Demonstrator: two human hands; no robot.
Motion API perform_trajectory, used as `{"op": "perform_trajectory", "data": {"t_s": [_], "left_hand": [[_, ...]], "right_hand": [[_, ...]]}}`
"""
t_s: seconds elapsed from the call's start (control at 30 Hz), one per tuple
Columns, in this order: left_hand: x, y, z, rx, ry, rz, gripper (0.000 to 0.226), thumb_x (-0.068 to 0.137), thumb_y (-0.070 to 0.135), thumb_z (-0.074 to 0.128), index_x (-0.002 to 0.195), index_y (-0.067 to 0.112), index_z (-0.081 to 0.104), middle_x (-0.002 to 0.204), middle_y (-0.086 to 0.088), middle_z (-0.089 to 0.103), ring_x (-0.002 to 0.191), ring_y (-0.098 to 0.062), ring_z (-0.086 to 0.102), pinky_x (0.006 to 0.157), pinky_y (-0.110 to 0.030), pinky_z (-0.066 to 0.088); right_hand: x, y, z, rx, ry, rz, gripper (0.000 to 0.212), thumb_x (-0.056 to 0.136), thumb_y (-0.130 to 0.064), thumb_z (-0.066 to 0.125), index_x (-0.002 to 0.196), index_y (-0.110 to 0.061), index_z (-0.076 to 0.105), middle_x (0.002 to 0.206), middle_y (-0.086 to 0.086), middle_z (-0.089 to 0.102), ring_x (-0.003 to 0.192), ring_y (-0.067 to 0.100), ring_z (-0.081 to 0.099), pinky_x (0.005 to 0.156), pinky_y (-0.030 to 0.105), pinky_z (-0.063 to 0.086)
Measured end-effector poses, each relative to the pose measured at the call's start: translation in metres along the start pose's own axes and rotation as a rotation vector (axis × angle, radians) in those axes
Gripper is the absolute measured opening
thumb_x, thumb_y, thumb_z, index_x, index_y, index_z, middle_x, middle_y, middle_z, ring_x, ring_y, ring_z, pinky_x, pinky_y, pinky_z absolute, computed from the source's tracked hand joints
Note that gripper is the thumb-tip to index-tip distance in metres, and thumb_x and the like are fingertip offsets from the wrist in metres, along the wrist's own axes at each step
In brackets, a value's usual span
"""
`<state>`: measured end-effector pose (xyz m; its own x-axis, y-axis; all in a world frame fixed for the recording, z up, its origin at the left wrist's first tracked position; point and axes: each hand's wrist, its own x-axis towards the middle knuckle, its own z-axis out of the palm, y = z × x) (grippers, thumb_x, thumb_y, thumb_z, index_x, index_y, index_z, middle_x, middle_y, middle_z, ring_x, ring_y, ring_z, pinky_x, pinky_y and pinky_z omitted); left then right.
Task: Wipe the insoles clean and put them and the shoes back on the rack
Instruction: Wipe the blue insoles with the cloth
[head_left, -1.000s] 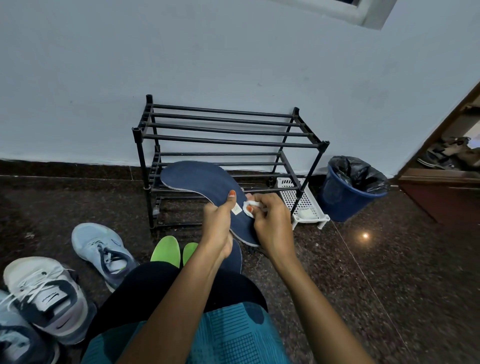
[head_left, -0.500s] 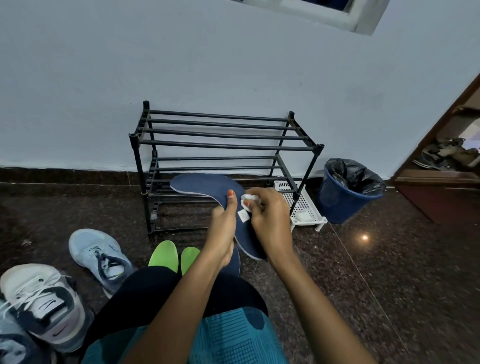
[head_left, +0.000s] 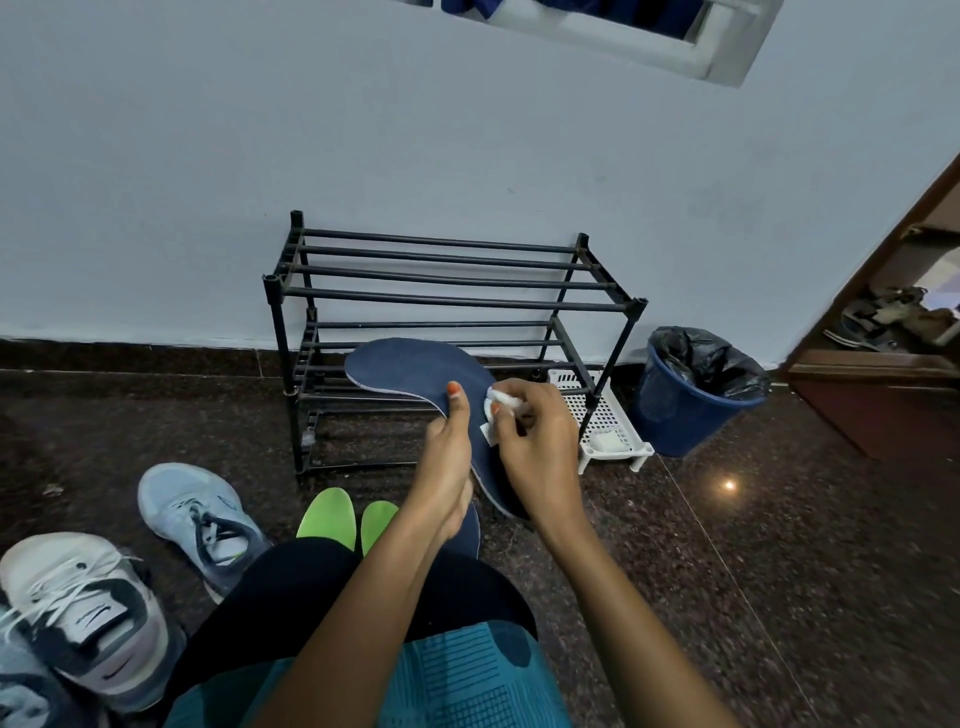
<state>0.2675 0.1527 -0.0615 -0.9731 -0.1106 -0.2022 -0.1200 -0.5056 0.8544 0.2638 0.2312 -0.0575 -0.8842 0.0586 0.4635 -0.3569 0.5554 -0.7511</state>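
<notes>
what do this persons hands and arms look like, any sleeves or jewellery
The left hand and right hand are bare: no gloves, rings, watch or bracelets show. The nails that can be seen are painted orange. Both forearms are uncovered all the way to the bottom of the picture, with no sleeves in view.

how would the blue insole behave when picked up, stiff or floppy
Probably semi-stiff: the blue insole juts past the left hand without drooping. Likely light, as that hand alone grips it. Its bowed shape hints it flexes when pressed.
</notes>
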Motion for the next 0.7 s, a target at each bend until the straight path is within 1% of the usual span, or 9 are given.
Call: {"op": "perform_trajectory", "data": {"t_s": [0.1,0.17,0.27,0.33,0.4,0.47,0.53,0.6,0.7], "left_hand": [[0.002,0.002,-0.002,-0.007,-0.017,0.010,0.039,0.098,0.041,0.032,0.088,0.017,0.061,0.085,0.001,0.070,0.075,-0.009,0.067,0.068,-0.020,0.053],[0.003,0.003,-0.003,-0.004,-0.013,0.011,0.038,0.098,0.041,0.033,0.089,0.017,0.061,0.081,0.003,0.070,0.072,-0.007,0.068,0.064,-0.018,0.053],[0.003,0.004,-0.001,-0.016,-0.035,-0.039,0.044,0.098,0.044,0.033,0.102,0.012,0.063,0.096,-0.003,0.070,0.086,-0.014,0.067,0.075,-0.023,0.052],[0.002,0.004,0.001,-0.026,-0.062,-0.087,0.048,0.097,0.045,0.032,0.108,0.011,0.063,0.102,-0.006,0.070,0.092,-0.017,0.067,0.081,-0.026,0.052],[0.000,0.003,0.004,-0.007,-0.100,-0.125,0.047,0.097,0.045,0.033,0.113,0.010,0.061,0.107,-0.007,0.069,0.095,-0.017,0.066,0.080,-0.026,0.053],[-0.001,0.003,0.009,0.039,-0.132,-0.151,0.041,0.098,0.041,0.035,0.114,0.012,0.058,0.106,-0.006,0.068,0.093,-0.015,0.066,0.077,-0.023,0.052],[0.001,0.006,0.016,0.083,-0.155,-0.152,0.032,0.099,0.032,0.039,0.113,0.010,0.057,0.107,-0.007,0.067,0.090,-0.013,0.064,0.079,-0.022,0.052],[0.009,0.011,0.021,0.089,-0.147,-0.144,0.023,0.097,0.017,0.046,0.112,0.005,0.057,0.117,-0.012,0.063,0.093,-0.017,0.062,0.083,-0.026,0.050],[0.032,0.018,0.025,0.114,-0.039,-0.157,0.020,0.091,0.000,0.053,0.111,0.000,0.056,0.121,-0.014,0.060,0.094,-0.019,0.059,0.084,-0.031,0.047]], "right_hand": [[-0.003,0.003,-0.007,0.169,0.044,0.108,0.025,0.088,-0.007,0.050,0.094,-0.028,0.061,0.098,-0.001,0.054,0.090,0.004,0.051,0.077,0.009,0.038],[-0.003,0.009,-0.009,0.272,0.021,0.211,0.027,0.087,-0.009,0.045,0.088,-0.027,0.065,0.100,0.002,0.059,0.088,0.002,0.054,0.078,0.014,0.042],[-0.001,0.018,-0.013,0.302,-0.055,0.325,0.020,0.087,-0.011,0.054,0.084,-0.026,0.067,0.091,0.001,0.068,0.083,0.011,0.062,0.075,0.029,0.050],[0.000,0.023,-0.018,0.299,-0.114,0.369,0.008,0.083,-0.018,0.065,0.091,-0.019,0.067,0.089,0.000,0.068,0.083,0.013,0.063,0.075,0.031,0.052],[-0.001,0.029,-0.022,0.294,-0.150,0.379,0.020,0.078,-0.019,0.071,0.096,-0.012,0.067,0.090,0.001,0.069,0.084,0.016,0.065,0.074,0.031,0.052],[-0.001,0.032,-0.028,0.330,-0.141,0.390,0.020,0.076,-0.014,0.073,0.095,-0.010,0.068,0.090,0.006,0.070,0.084,0.021,0.066,0.075,0.034,0.053],[0.000,0.036,-0.036,0.396,-0.115,0.405,0.016,0.075,-0.009,0.073,0.090,-0.012,0.067,0.088,0.009,0.070,0.082,0.023,0.065,0.075,0.036,0.052],[0.000,0.042,-0.043,0.419,-0.093,0.414,0.016,0.075,-0.005,0.072,0.088,-0.012,0.067,0.086,0.009,0.069,0.079,0.020,0.064,0.073,0.033,0.051],[-0.002,0.054,-0.049,0.428,-0.061,0.447,0.016,0.075,-0.005,0.072,0.089,-0.011,0.065,0.086,0.008,0.068,0.076,0.017,0.062,0.068,0.028,0.050]]}}
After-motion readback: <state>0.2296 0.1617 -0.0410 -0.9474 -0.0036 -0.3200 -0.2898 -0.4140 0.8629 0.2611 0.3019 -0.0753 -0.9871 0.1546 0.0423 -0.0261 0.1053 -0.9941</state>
